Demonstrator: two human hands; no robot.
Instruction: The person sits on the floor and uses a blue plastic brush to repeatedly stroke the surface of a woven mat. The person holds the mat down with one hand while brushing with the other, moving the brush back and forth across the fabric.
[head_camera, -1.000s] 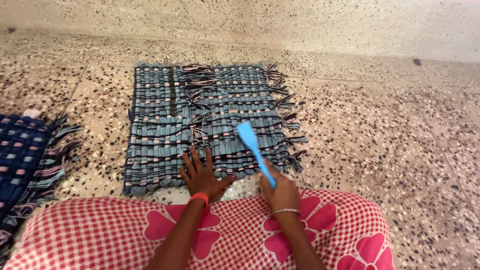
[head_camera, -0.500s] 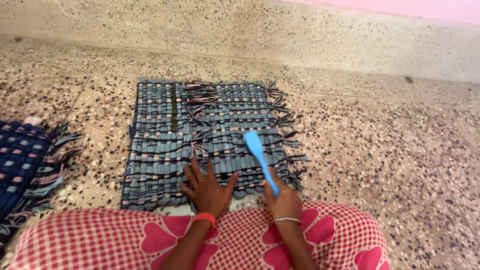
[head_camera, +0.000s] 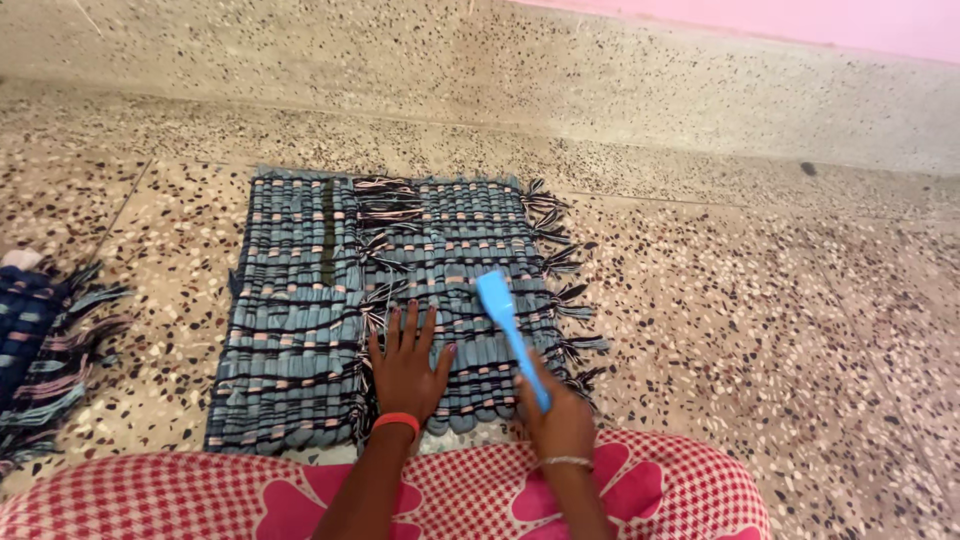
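Note:
A blue-grey woven rag mat (head_camera: 300, 300) with dark fringes lies flat on the speckled floor in front of me. My left hand (head_camera: 405, 365), with an orange band on the wrist, rests palm down on the mat's near middle, fingers spread, beside a line of loose fringe. My right hand (head_camera: 557, 418), wearing a thin bangle, grips the handle of a light blue flat tool (head_camera: 508, 326). Its broad end points away from me and hovers over the mat's right part.
A second, darker blue woven mat (head_camera: 35, 350) with fringe lies at the far left edge. A speckled raised step (head_camera: 600, 80) runs along the back under a pink wall. My lap, in red checked cloth with pink flowers (head_camera: 200, 500), fills the bottom.
My left hand slid forward onto the mat, toward the fringe line. The blue tool stayed over the mat's right part. The view tilted, so the mat sits lower in frame.

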